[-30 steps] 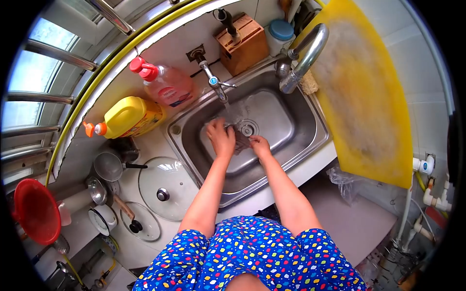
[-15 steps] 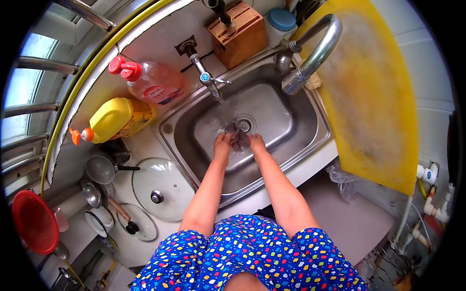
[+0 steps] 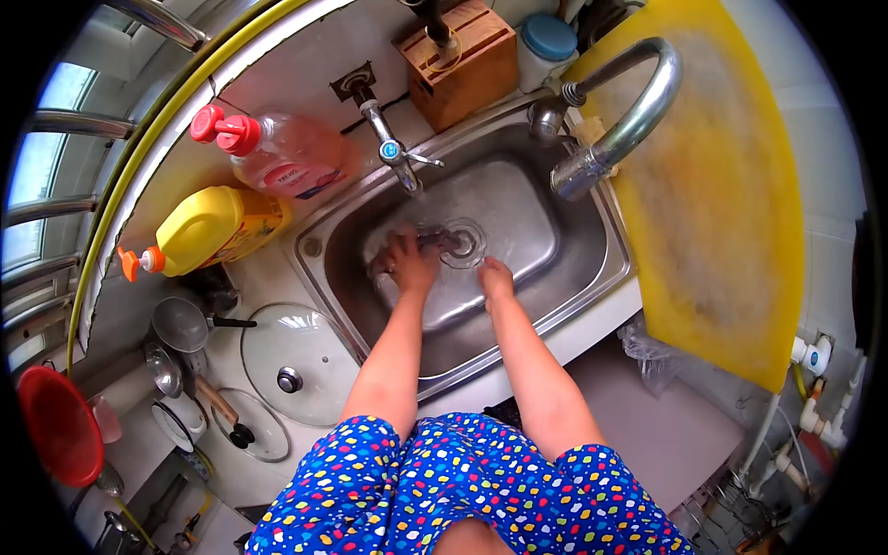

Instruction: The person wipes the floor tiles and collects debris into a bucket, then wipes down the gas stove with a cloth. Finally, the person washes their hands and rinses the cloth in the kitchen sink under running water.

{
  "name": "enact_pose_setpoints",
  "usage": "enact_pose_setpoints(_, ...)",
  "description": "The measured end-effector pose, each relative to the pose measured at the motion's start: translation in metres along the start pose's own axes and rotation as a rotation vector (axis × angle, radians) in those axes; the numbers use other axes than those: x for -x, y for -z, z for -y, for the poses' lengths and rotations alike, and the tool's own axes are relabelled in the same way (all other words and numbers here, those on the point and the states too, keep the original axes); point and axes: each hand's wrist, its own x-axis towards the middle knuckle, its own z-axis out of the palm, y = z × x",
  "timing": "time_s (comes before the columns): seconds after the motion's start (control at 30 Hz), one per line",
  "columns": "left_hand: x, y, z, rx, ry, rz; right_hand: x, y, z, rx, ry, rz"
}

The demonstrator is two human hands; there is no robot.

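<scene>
In the stainless steel sink (image 3: 356, 319), my left hand (image 3: 413, 265) lies with bent, somewhat spread fingers over a wet, dark greyish cloth (image 3: 378, 265) and holds it against the basin floor. The cloth is blurred and partly hidden beneath the hand; a dark part of it seems to reach toward the drain (image 3: 462, 242). Apart from the cloth, my right hand (image 3: 498, 279) is low in the basin beside the drain, fingers loosely open with nothing seen in them. Water falls from the small wall tap (image 3: 396, 155) above my left hand.
A gooseneck faucet (image 3: 638, 111) arches over the right rear corner. Pink (image 3: 287, 157) and yellow (image 3: 208, 227) pump bottles stand left of the sink. Glass lids (image 3: 310, 356) and pans (image 3: 180, 324) lie nearby. A wooden knife block (image 3: 462, 69) and yellow board (image 3: 712, 203) flank the back.
Both hands held the bunched cloth near the drain. My left hand has shifted left with the cloth, and my right hand has come away from it. The view has moved slightly.
</scene>
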Motion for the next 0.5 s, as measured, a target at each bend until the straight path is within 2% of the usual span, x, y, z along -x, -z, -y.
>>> enact_pose_setpoints(0.03, 0.005, 0.0, -0.006, 0.008, 0.004, -0.007, 0.005, 0.002, 0.003, -0.012, -0.071, -0.013)
enact_pose_setpoints(0.1, 0.023, 0.015, -0.017, -0.186, -0.322, 0.467, 0.011, 0.002, 0.009, 0.066, 0.037, 0.023)
enact_pose_setpoints(0.17, 0.026, 0.005, -0.013, 0.042, -0.276, 0.484, 0.023, -0.005, 0.022, 0.206, 0.253, 0.048)
enact_pose_setpoints(0.2, 0.026, 0.007, -0.021, 0.133, -0.093, 0.436, 0.029, -0.006, 0.033, 0.342, 0.382, 0.038)
enact_pose_setpoints(0.3, 0.022, 0.002, -0.007, 0.306, 0.044, 0.381, 0.056, -0.011, 0.066, 0.45, 0.551, 0.094)
enact_pose_setpoints(0.37, 0.019, 0.021, -0.007, 0.948, 0.582, 0.673, 0.078, -0.019, 0.093, 0.362, 0.694, 0.269)
enact_pose_setpoints(0.4, 0.024, 0.024, -0.002, 0.954, 0.58, 0.654, 0.092, -0.024, 0.105, 0.361, 0.707, 0.282)
enact_pose_setpoints(0.47, 0.033, 0.031, 0.005, 1.406, 0.706, 0.653, 0.123, -0.032, 0.132, 0.273, 0.808, 0.396)
enact_pose_setpoints(0.5, 0.034, 0.052, 0.002, 1.415, 0.698, 0.638, 0.139, -0.038, 0.144, 0.217, 0.898, 0.407)
